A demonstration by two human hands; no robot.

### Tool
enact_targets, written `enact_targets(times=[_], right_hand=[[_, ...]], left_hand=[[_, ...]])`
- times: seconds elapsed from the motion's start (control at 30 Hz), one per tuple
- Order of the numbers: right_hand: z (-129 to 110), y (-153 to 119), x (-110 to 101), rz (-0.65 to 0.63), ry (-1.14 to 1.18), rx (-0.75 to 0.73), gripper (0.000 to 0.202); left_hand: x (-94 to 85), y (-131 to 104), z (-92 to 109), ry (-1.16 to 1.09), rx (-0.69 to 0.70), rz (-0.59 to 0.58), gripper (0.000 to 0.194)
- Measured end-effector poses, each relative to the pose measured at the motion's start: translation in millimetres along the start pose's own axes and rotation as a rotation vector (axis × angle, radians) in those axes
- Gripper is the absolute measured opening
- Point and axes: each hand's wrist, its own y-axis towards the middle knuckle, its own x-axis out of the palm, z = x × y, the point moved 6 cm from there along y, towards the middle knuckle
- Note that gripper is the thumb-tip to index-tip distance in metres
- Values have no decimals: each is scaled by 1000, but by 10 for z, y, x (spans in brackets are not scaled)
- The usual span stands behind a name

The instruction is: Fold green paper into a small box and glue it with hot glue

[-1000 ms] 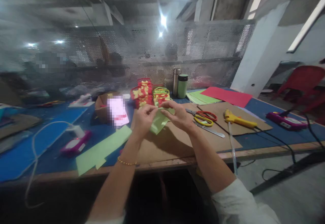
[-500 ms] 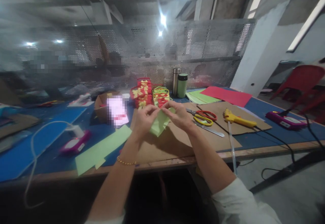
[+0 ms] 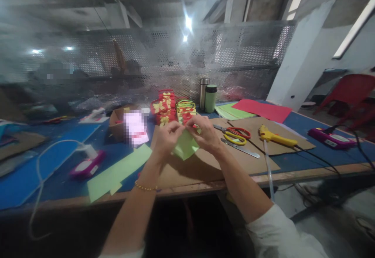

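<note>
Between my hands, above the brown cardboard (image 3: pixel 175 176), hangs a piece of folded light green paper (image 3: pixel 184 148). My left hand (image 3: pixel 167 139) pinches its upper edge from the left, thumb and fingertips pressed together. From the right, my right hand (image 3: pixel 206 133) pinches the same edge close to the left fingertips. Part of the paper is hidden behind the fingers. Just beyond my hands stand red boxes with yellow bows (image 3: pixel 164 109) and green-edged ones (image 3: pixel 186 109).
Right of my hands lie scissors (image 3: pixel 236 136), a metal blade (image 3: pixel 246 150) and a yellow glue gun (image 3: pixel 277 137). Green paper strips (image 3: pixel 120 168) and a purple power strip (image 3: pixel 88 166) lie left. Behind stand a green bottle (image 3: pixel 210 100) and red paper (image 3: pixel 263 110).
The lower part of the green paper has shifted slightly right and its face has turned. My right hand has tilted a little; both hands keep their pinch.
</note>
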Motion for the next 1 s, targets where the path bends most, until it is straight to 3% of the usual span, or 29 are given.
enact_targets(times=[0.13,0.23,0.3,0.43,0.5,0.6,0.7,0.77,1.0], right_hand=[[-73,-5,4,45,-19,-58,19],[-57,2,-51,104,-13,-33,24],[27,7,-155,188,53,48,30],[369,-63,-428,519,294,317,42],[538,-106,-453,590,388,455,45],[650,-92,-314,419,513,585,45],[579,-60,-127,156,641,614,45],[503,-55,-46,54,714,616,45],[469,-75,101,29,861,653,47]], left_hand=[[-25,-20,-44,-41,-10,7,23],[-90,-26,-86,-106,-42,84,22],[-156,-19,-130,-209,-86,169,23],[-275,14,-235,-442,-189,312,27],[-313,31,-283,-518,-237,340,31],[-341,44,-350,-591,-304,347,40],[-350,53,-397,-567,-344,329,50],[-362,58,-424,-489,-350,332,53],[-405,52,-484,-230,-325,425,38]])
